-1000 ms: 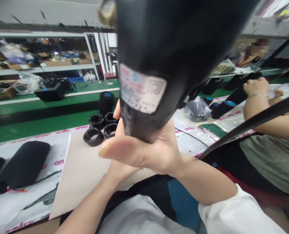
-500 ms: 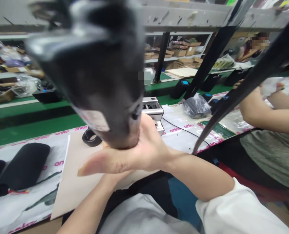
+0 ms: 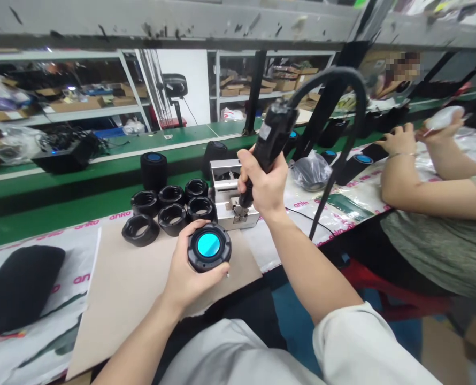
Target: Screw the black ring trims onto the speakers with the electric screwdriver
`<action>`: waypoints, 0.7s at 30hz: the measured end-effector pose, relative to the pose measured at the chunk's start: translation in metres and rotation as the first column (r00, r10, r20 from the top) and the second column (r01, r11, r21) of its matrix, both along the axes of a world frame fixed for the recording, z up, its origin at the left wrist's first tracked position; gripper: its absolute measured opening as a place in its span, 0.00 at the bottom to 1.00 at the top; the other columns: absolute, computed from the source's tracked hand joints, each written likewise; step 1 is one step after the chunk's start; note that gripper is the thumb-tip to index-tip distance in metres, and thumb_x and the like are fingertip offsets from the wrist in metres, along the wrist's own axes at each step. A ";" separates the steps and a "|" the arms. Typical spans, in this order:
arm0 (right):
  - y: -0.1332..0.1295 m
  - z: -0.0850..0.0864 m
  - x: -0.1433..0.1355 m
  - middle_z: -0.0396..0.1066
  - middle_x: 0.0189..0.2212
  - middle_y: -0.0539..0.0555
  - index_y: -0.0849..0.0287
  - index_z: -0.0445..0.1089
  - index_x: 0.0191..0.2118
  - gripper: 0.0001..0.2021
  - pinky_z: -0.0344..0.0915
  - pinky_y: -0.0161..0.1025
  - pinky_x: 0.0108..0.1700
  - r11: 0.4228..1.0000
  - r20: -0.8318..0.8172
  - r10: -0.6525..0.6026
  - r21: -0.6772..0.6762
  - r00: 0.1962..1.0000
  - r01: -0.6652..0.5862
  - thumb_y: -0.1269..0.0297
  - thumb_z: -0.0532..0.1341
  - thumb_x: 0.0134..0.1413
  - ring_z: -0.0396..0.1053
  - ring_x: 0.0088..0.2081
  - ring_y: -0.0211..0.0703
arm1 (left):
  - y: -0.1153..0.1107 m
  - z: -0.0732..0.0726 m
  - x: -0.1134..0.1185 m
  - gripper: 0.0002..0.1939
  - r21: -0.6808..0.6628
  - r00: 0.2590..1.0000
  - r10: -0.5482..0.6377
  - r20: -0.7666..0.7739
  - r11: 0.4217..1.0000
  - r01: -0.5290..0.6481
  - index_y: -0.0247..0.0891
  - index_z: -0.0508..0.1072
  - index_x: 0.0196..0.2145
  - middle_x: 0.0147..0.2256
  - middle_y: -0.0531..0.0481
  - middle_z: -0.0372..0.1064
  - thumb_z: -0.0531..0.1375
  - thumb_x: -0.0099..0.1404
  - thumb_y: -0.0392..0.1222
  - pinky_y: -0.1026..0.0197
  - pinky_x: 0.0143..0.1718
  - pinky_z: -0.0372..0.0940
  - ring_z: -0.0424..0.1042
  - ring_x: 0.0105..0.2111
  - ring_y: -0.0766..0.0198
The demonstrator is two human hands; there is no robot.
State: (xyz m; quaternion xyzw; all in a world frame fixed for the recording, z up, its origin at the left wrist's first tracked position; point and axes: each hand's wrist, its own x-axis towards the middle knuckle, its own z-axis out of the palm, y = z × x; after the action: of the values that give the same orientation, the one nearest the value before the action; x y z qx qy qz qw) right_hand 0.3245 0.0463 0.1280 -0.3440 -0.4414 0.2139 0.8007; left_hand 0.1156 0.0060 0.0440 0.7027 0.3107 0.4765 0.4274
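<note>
My left hand (image 3: 190,275) is wrapped round a black cylindrical speaker (image 3: 208,247) with a shiny blue disc on its upward face, over the cardboard sheet (image 3: 129,289). In my right hand (image 3: 268,184) is a black electric screwdriver (image 3: 270,136), tilted with its lower end down by a small metal machine (image 3: 236,206). A thick black cable curves from the tool's top to the right. Several black rings (image 3: 140,229) stand beyond and left of the speaker. Whether the tool's tip touches the machine, I cannot tell.
A black cloth-covered speaker (image 3: 23,286) lies at the left. Behind the rings stands an upright speaker (image 3: 154,170). A bagged item (image 3: 312,172) sits right of the machine. Another person's arms (image 3: 426,187) are at the far right. Dark slanting posts and a grey overhead beam (image 3: 206,21) frame the bench.
The large dark tool close to the camera has moved down and away, and my right hand now grips it. My left hand, mostly hidden before, now shows round the speaker.
</note>
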 end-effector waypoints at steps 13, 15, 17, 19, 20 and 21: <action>-0.002 -0.011 0.001 0.64 0.18 0.41 0.54 0.63 0.36 0.24 0.56 0.34 0.14 0.966 0.000 0.161 -0.203 0.987 -0.158 0.46 0.77 0.53 0.59 0.13 0.35 | 0.001 -0.001 0.001 0.41 0.022 1.000 -0.005 -0.011 1.000 0.005 0.42 0.67 0.60 0.58 0.40 0.75 0.77 0.52 0.42 0.48 0.58 0.74 0.78 0.57 0.47; -0.014 0.007 -0.005 0.63 0.18 0.40 0.53 0.64 0.37 0.22 0.58 0.35 0.15 0.970 -0.023 0.168 -0.176 0.985 -0.170 0.49 0.75 0.56 0.59 0.13 0.35 | 0.000 -0.001 0.001 0.41 0.009 1.000 -0.022 -0.004 1.000 0.022 0.42 0.67 0.60 0.58 0.40 0.74 0.77 0.51 0.42 0.48 0.59 0.74 0.78 0.58 0.46; -0.027 0.034 -0.018 0.62 0.18 0.40 0.53 0.64 0.39 0.18 0.59 0.36 0.16 0.983 -0.052 0.175 -0.055 0.983 -0.178 0.52 0.73 0.60 0.58 0.14 0.35 | 0.000 -0.001 0.001 0.41 -0.001 0.999 -0.034 0.007 0.999 0.034 0.42 0.67 0.60 0.59 0.40 0.74 0.77 0.51 0.42 0.48 0.59 0.74 0.77 0.58 0.46; -0.039 0.060 -0.035 0.61 0.19 0.40 0.52 0.64 0.40 0.18 0.58 0.36 0.18 0.973 -0.070 0.226 0.070 0.972 -0.222 0.52 0.73 0.60 0.57 0.16 0.35 | -0.001 -0.001 0.000 0.42 -0.006 0.999 -0.041 0.012 0.999 0.041 0.42 0.66 0.61 0.59 0.39 0.74 0.77 0.52 0.42 0.47 0.59 0.74 0.78 0.58 0.46; -0.044 0.071 -0.044 0.61 0.20 0.40 0.52 0.64 0.42 0.19 0.58 0.36 0.18 0.957 -0.059 0.282 0.092 0.958 -0.276 0.51 0.73 0.62 0.58 0.16 0.36 | -0.001 -0.001 0.000 0.43 -0.007 0.999 -0.039 0.008 0.999 0.039 0.42 0.65 0.62 0.59 0.39 0.74 0.77 0.52 0.42 0.46 0.59 0.74 0.78 0.58 0.45; -0.047 0.079 -0.053 0.62 0.20 0.40 0.52 0.63 0.42 0.19 0.57 0.37 0.18 0.937 -0.042 0.339 0.107 0.940 -0.333 0.47 0.71 0.63 0.58 0.16 0.36 | -0.001 -0.002 -0.001 0.45 -0.009 0.999 -0.033 0.002 0.999 0.033 0.42 0.64 0.64 0.60 0.39 0.73 0.77 0.52 0.43 0.45 0.60 0.73 0.77 0.59 0.45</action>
State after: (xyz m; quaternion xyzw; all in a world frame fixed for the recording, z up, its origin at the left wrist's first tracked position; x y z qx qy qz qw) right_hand 0.2712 -0.0009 0.2071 -0.2173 -0.4793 0.3359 0.7812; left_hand 0.1151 0.0048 0.0423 0.7054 0.3010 0.4686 0.4384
